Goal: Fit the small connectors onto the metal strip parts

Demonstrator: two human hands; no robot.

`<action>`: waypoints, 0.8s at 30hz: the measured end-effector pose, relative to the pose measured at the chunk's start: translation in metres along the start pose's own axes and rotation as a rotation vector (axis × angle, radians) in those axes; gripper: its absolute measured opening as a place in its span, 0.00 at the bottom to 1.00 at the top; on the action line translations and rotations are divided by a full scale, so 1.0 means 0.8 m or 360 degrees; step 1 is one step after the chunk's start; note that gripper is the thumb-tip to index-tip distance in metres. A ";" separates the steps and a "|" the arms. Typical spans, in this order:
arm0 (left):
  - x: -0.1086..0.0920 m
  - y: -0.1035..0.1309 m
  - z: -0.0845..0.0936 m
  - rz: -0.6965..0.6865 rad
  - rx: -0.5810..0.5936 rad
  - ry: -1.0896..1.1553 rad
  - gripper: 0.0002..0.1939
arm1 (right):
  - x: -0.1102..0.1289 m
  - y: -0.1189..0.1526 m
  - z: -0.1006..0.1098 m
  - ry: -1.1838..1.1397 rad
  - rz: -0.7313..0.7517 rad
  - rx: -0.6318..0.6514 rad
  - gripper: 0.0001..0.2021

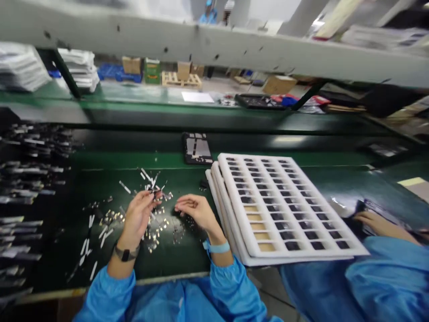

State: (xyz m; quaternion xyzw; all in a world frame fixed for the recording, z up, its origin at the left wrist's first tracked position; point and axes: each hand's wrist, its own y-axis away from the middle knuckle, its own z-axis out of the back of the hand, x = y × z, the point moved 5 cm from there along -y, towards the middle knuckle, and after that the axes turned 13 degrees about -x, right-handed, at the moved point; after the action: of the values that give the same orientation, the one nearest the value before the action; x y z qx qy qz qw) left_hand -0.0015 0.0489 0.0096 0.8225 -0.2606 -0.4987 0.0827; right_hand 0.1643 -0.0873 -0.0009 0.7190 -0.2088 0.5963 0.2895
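Note:
My left hand [140, 212] is over the green work surface, thumb and fingers pinched on a small dark electronic part [156, 195]. Its exact kind is too small to tell. To its right, my right hand [197, 209] has fingers and thumb pressed together; whatever may be between them is too small to make out. Under and around both hands lie loose small gold and silver parts [153, 232] and white strips [104, 235]. Close by on the right is a stack of white foam trays [295, 188], the top one holding black parts in most slots.
Rows of dark parts with pale strips [25, 174] lie at the left. A black tray-like piece [197, 148] sits farther back. A shelf beam [214, 47] crosses above the bench. At the right, a co-worker's hand [382, 222] and blue sleeve are close to the trays.

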 end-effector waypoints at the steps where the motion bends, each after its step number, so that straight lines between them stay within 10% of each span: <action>1: 0.003 0.001 -0.003 -0.0039 -0.0006 -0.0027 0.21 | 0.002 0.002 -0.002 -0.0003 0.0004 -0.0044 0.18; 13: 0.012 0.003 -0.012 -0.0030 0.0014 0.0000 0.19 | 0.001 0.002 -0.013 0.0063 -0.0028 -0.0146 0.21; 24: 0.012 -0.007 -0.005 -0.0020 -0.0011 0.0061 0.19 | -0.010 0.006 -0.022 0.0145 -0.0083 0.0190 0.18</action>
State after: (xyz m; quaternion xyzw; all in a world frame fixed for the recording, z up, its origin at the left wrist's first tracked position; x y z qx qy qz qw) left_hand 0.0076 0.0479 0.0019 0.8332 -0.2521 -0.4842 0.0875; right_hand 0.1466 -0.0797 -0.0054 0.7124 -0.1407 0.6321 0.2706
